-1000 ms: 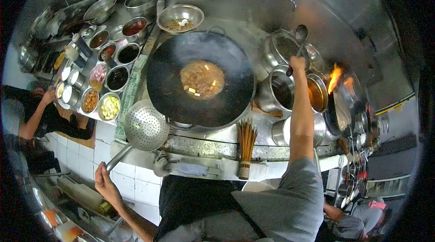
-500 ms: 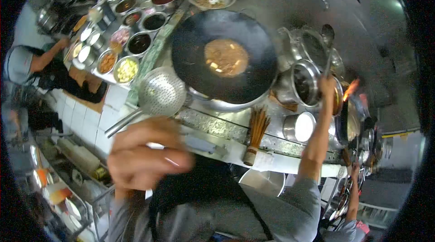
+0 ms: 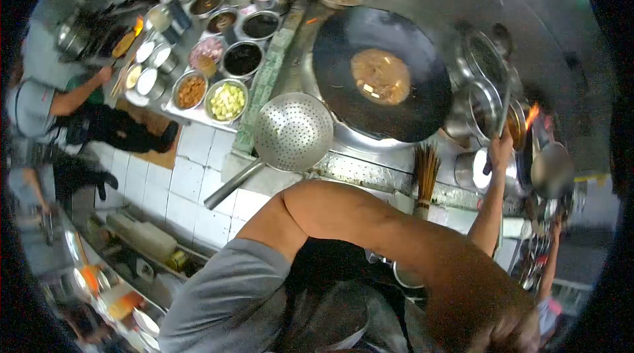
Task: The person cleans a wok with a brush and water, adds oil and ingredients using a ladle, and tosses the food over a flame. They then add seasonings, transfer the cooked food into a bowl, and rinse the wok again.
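Note:
My right hand [image 3: 502,151] is closed round the handle of a metal ladle [image 3: 506,105], beside steel pots [image 3: 485,103] at the right. The ladle's head reaches up past the pots. My left arm crosses in front of my body, and my left hand [image 3: 518,330] is low at the right edge, blurred, with its fingers not clear. A large black wok [image 3: 337,46] stands tilted on the stove with brown sauce and pale pieces [image 3: 381,77] in it. To its lower left lies a perforated strainer [image 3: 294,132], untouched by either hand.
Bowls of chopped green food [image 3: 226,101], brown pieces [image 3: 191,91] and dark sauce [image 3: 243,59] stand at the upper left. A bamboo brush [image 3: 426,175] stands below the wok. Flames [image 3: 532,115] show at the right. Other people [image 3: 33,108] work at the left and lower right.
My left hand has swung from the lower middle across to the lower right. The wok and bowls appear further right as the view has shifted. My right hand still grips the ladle.

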### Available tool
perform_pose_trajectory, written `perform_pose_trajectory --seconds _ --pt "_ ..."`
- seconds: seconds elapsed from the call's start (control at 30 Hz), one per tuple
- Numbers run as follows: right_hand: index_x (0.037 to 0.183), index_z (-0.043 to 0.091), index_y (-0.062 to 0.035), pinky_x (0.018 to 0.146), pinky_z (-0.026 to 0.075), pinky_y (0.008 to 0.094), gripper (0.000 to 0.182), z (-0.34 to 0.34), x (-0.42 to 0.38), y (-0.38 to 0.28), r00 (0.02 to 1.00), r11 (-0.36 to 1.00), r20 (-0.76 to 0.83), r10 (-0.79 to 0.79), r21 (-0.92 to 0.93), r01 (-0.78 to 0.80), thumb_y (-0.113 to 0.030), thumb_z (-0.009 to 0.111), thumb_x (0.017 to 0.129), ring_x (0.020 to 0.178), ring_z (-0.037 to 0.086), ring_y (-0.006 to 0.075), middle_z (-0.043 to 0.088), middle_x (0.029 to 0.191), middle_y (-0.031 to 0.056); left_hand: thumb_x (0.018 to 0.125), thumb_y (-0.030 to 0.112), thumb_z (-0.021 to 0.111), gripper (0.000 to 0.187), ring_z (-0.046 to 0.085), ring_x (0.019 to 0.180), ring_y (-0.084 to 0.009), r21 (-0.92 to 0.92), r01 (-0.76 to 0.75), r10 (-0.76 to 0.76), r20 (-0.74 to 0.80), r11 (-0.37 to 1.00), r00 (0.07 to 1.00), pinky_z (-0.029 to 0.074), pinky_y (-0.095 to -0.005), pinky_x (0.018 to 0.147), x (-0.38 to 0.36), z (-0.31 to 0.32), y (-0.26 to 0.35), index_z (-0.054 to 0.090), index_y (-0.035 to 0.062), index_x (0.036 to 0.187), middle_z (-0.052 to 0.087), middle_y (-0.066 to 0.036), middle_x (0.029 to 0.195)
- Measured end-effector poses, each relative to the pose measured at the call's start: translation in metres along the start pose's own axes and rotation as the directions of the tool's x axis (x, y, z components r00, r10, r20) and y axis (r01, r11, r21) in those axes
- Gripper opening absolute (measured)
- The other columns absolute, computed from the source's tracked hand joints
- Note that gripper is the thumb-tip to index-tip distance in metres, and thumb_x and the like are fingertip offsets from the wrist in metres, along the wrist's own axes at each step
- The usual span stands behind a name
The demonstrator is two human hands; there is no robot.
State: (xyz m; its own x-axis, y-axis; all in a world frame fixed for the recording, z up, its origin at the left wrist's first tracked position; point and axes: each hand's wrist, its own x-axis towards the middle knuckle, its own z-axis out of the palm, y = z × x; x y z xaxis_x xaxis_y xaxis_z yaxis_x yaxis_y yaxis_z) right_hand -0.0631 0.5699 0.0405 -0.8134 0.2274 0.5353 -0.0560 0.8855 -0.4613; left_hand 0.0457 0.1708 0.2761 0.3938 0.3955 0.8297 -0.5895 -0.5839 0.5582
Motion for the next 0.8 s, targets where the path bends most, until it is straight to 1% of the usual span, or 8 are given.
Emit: perform_pose_trajectory --seconds 0.03,0.07,0.1,0.17,0.37,0.5,0.67,0.8 --pt "0.129 0.05 0.0019 0.051 0.042 0.0264 0.044 -0.007 -0.006 -0.013 0.998 0.999 0.055 0.036 0.011 -0.036 -0.008 0.058 0.086 0.057 0.051 0.0096 0.061 0.079 0.0042 0.088 0.023 0.061 0.046 0.053 0.112 -0.0261 -0.103 0.088 -0.078 0.09 0.991 0.993 0.049 -0.041 0.088 -0.003 0.001 -0.018 0.051 0.009 0.132 0.051 -0.018 0.128" --pt "0.128 0.05 0.0014 0.048 0.039 0.0259 0.043 -0.021 -0.015 -0.049 0.962 0.968 0.148 0.229 0.071 -0.242 -0.008 0.058 0.086 0.055 0.049 0.0082 0.059 0.075 0.0023 0.087 0.017 0.055 0.025 0.062 0.078 -0.0231 0.33 -0.143 0.171 -0.055 0.933 0.984 0.049 -0.0361 0.065 -0.004 -0.001 -0.019 0.065 -0.0029 0.098 0.063 -0.015 0.082" --pt "0.127 0.051 0.0009 0.045 0.037 0.0253 0.042 -0.032 -0.027 -0.085 0.881 0.889 0.236 0.409 0.116 -0.443 -0.008 0.059 0.086 0.053 0.047 0.0069 0.056 0.071 0.0005 0.087 0.016 0.055 0.025 0.061 0.081 -0.0221 0.299 -0.081 0.153 -0.226 0.951 0.962 0.048 -0.0341 0.069 -0.018 0.007 -0.012 0.061 -0.0036 0.102 0.063 -0.013 0.087" --pt "0.126 0.052 -0.0007 0.043 0.035 0.0239 0.04 -0.031 -0.073 -0.091 0.894 0.886 0.053 0.444 0.12 -0.447 -0.008 0.059 0.087 0.051 0.046 0.0059 0.054 0.066 -0.0001 0.09 0.022 0.058 0.026 0.06 0.082 -0.02 0.071 0.183 -0.139 -0.405 0.981 0.904 0.047 -0.0324 0.07 -0.049 0.012 0.018 0.06 -0.0013 0.101 0.062 -0.01 0.089" --pt "0.088 0.05 -0.0046 0.036 0.038 0.0222 0.007 -0.042 -0.216 -0.198 0.691 0.579 0.082 0.718 0.479 -0.659 -0.008 0.057 0.088 0.039 0.045 0.0093 0.049 0.055 0.0001 0.091 0.019 0.062 0.018 0.056 0.079 -0.0126 0.133 0.165 -0.088 -0.453 0.977 0.887 0.043 -0.0274 0.068 -0.13 0.019 0.026 0.057 0.0034 0.084 0.059 -0.006 0.087" --pt "0.085 0.049 -0.0057 0.035 0.036 0.0228 0.011 -0.047 -0.253 -0.24 0.538 0.454 0.013 0.843 0.518 -0.724 -0.011 0.057 0.09 0.038 0.043 0.0078 0.045 0.053 -0.0018 0.09 0.015 0.063 0.021 0.059 0.071 -0.0177 -0.021 0.463 -0.379 -0.609 0.886 0.697 0.047 -0.0324 0.066 -0.16 0.016 -0.025 0.062 0.0027 0.073 0.06 -0.009 0.079" --pt "0.094 0.052 0.0031 0.038 0.039 0.03 0.016 -0.07 -0.26 -0.203 0.56 0.557 -0.058 0.827 0.229 -0.799 -0.011 0.057 0.089 0.045 0.051 0.012 0.052 0.062 0.0055 0.09 0.023 0.059 0.027 0.059 0.073 -0.0271 0.378 0.837 -0.399 -0.75 0.395 0.527 0.046 -0.0368 0.067 -0.175 -0.023 -0.11 0.064 -0.0009 0.077 0.058 -0.014 0.076" --pt "0.112 0.055 0.0077 0.068 0.051 0.0453 0.035 -0.076 -0.249 -0.168 0.578 0.557 -0.07 0.813 -0.194 -0.808 -0.012 0.06 0.084 0.075 0.065 0.0413 0.063 0.081 0.0308 0.086 0.017 0.059 0.021 0.054 0.099 -0.0326 0.445 0.891 -0.467 -0.771 0.09 0.432 0.042 -0.0406 0.089 -0.193 -0.067 -0.181 0.064 -0.0014 0.094 0.059 -0.016 0.096"
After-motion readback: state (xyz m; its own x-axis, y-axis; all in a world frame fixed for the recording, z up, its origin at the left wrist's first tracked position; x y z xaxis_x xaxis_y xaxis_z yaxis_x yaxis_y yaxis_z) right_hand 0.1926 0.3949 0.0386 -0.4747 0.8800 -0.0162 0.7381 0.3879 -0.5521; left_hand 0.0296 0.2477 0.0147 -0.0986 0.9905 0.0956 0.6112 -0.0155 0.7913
